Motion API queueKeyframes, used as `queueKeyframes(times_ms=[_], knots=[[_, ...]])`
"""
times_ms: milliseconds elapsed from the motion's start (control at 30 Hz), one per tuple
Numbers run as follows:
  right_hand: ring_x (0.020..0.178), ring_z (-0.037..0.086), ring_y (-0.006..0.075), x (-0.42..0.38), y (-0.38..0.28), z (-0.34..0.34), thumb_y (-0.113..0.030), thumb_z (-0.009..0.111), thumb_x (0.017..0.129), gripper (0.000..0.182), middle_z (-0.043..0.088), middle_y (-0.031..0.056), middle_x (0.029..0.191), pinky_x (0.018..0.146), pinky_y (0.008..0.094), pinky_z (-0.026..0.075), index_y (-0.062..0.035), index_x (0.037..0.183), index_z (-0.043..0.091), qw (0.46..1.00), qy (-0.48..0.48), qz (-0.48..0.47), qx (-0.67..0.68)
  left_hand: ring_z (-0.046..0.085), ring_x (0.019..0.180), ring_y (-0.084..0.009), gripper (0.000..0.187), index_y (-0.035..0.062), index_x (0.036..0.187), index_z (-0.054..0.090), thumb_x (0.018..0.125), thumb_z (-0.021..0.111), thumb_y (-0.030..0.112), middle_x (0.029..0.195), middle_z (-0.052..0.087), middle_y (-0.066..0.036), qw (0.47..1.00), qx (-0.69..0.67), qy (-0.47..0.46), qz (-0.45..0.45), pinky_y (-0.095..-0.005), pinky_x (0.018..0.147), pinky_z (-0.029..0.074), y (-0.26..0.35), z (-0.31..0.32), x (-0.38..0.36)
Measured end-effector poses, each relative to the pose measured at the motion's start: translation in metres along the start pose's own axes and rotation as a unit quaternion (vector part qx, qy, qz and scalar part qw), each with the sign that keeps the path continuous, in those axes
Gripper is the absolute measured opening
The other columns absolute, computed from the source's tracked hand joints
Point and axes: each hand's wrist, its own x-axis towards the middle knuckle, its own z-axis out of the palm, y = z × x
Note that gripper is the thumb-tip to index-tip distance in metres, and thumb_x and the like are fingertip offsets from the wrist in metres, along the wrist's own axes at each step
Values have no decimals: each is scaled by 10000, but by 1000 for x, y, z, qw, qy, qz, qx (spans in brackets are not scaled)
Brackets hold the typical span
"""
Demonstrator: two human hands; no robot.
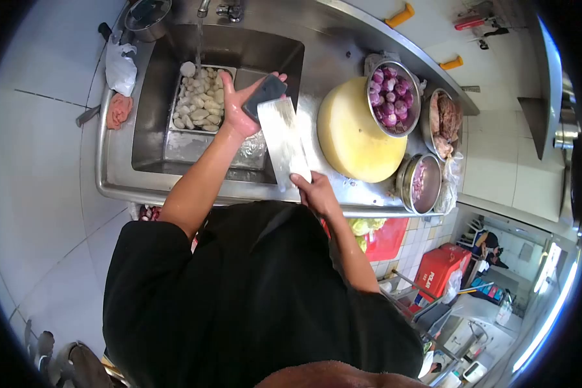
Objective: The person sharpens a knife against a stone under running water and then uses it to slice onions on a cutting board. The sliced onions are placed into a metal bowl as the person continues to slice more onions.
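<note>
Over the sink (252, 169), my left hand (240, 107) holds a dark rectangular block (265, 97) on its palm, the thumb stretched out to the side. My right hand (315, 193) grips the lower end of a wide cleaver (283, 139), whose upper end touches or overlaps the block. Water runs from the faucet (204, 9) into a metal tray of pale peeled pieces (201, 100) in the sink. Right of the cleaver lies a thick round yellowish board (352, 139), with a colander of purple onions (390, 97) on its edge.
A bowl of meat (445, 123) and a metal bowl with chopped pieces (420, 184) stand at the counter's right. A covered pot (149, 18), a white plastic bag (121, 68) and a pink cloth (119, 110) are at the left. Red crates (440, 268) stand beyond the counter.
</note>
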Motion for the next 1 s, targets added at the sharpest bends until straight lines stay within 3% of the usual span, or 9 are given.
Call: queueKeyframes(times_ms=[133, 300, 433, 633, 700, 767, 800, 900, 1000], knots=[[442, 551, 177, 57, -25, -24, -483, 678, 980, 516, 553, 44, 519, 492, 334, 462, -26, 758, 592, 996, 88, -28, 9, 609, 1270, -282, 1293, -60, 1465, 475, 728, 422, 1001, 1401, 623, -171, 997, 44, 36, -55, -448, 1131, 436, -41, 4, -12], [417, 532, 154, 33, -8, -7, -406, 678, 992, 443, 590, 56, 556, 437, 323, 437, 6, 835, 631, 997, 53, -42, -28, 589, 1297, -328, 1255, -60, 1451, 484, 754, 431, 982, 1418, 605, -205, 991, -32, -110, -67, -495, 1149, 418, -15, -8, -1], [422, 540, 145, 43, -1, -13, -327, 710, 984, 352, 566, 40, 532, 420, 315, 416, -13, 835, 653, 995, 86, -52, -15, 567, 1319, -327, 1313, -81, 1471, 459, 750, 333, 1009, 1398, 613, -199, 988, 73, 126, -50, -486, 1134, 436, -39, 31, -24], [423, 536, 148, 20, -11, -10, -407, 689, 987, 434, 578, 60, 535, 447, 316, 424, 4, 857, 647, 998, 53, -16, -5, 582, 1316, -354, 1307, -77, 1504, 416, 768, 328, 999, 1430, 594, -225, 990, -38, -105, -82, -496, 1169, 402, -18, -16, -6], [431, 554, 162, -6, 10, -3, -369, 736, 962, 413, 579, 62, 536, 455, 335, 443, 42, 931, 697, 995, -20, 29, 91, 529, 1368, -387, 1298, -72, 1501, 436, 773, 328, 997, 1470, 560, -243, 1000, -14, 13, -10, -543, 1191, 357, -8, -6, -4], [418, 539, 162, 24, 14, -13, -380, 720, 973, 415, 564, 51, 527, 443, 344, 436, 12, 840, 681, 991, 81, -79, -66, 554, 1344, -354, 1294, -68, 1486, 462, 765, 342, 1000, 1456, 580, -216, 998, 6, -8, -54, -533, 1166, 386, -27, -10, -9], [413, 529, 160, 49, 2, -23, -393, 707, 980, 445, 546, 42, 515, 442, 345, 435, -24, 745, 630, 994, 91, -45, -25, 590, 1301, -314, 1287, -54, 1468, 494, 752, 354, 1007, 1406, 627, -178, 992, 53, 96, -55, -505, 1143, 413, -42, 17, -18], [416, 530, 151, 71, -38, -26, -398, 683, 993, 430, 523, 37, 498, 433, 339, 430, -23, 802, 597, 978, 139, -70, 137, 618, 1266, -293, 1282, -47, 1462, 505, 752, 344, 1010, 1366, 656, -167, 995, 59, -2, -78, -486, 1143, 419, -52, 5, -5], [397, 520, 144, 19, -6, -3, -379, 681, 997, 408, 560, 50, 524, 399, 312, 403, 27, 968, 654, 996, 75, -44, 7, 532, 1377, -343, 1304, -66, 1492, 447, 761, 314, 1006, 1508, 529, -223, 999, 3, -12, -30, -504, 1193, 366, -19, 11, 0]])
